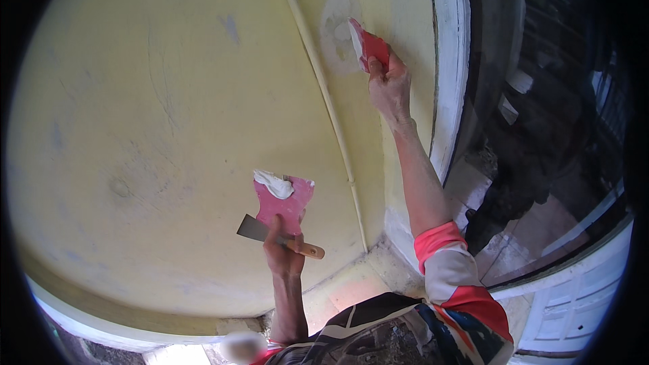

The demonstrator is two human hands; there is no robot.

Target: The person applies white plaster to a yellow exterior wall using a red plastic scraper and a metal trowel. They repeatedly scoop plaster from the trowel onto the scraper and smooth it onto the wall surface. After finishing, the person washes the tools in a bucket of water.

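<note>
From my station I see the right hand (390, 84) in the upper centre of the frame, pinching a red spreader (373, 49) between thumb and fingers. The spreader is flat, with white paste (355, 42) along its left edge. It overlaps a pale patch (337, 27) on the wall; I can't tell whether it touches.

At lower centre, the left hand (284, 251) grips two tools together: a pink spreader (289, 207), its upper edge loaded with a thick white dollop (276, 186), and a putty knife (253, 228) with a dark blade pointing left and a wooden handle (310, 251) sticking out right.

The wall (169, 108) I'm looking at is yellow, scuffed with grey marks and thin scratches. A yellow pipe (327, 94) runs down it from top centre. On the right, a white frame (461, 47) borders dark, reflective glass (561, 128).
</note>
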